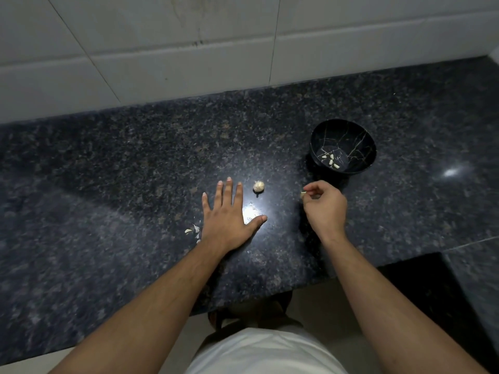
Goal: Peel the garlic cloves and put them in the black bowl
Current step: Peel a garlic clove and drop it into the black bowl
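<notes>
Left hand: fingers spread flat on counter; garlic bulb just beyond fingertips. Right hand: fingers curled, pinching clove; bowl beyond, holding peeled cloves.

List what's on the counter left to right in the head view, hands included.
garlic peels → left hand, flat on the counter → garlic bulb → right hand, pinching a garlic clove → black bowl holding peeled cloves
</notes>
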